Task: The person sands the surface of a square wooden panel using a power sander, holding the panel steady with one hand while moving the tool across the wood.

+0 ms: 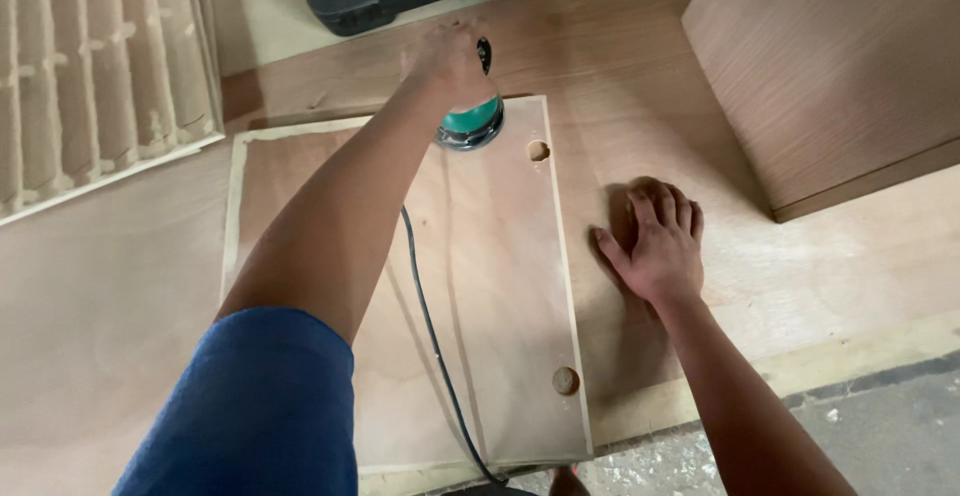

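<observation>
Sander (green, corded) sits gripped under the left hand on a plywood panel, right hand flat, fingers spread, on the worktop.

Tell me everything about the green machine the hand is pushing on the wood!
The small round green-and-black power sander stands upright on the far end of the flat rectangular plywood panel, near a round hole. Its body looks like plastic, green above a dark base. The left hand grips its top, blurred with motion. A thin black cord trails from it across the panel toward the camera.
</observation>
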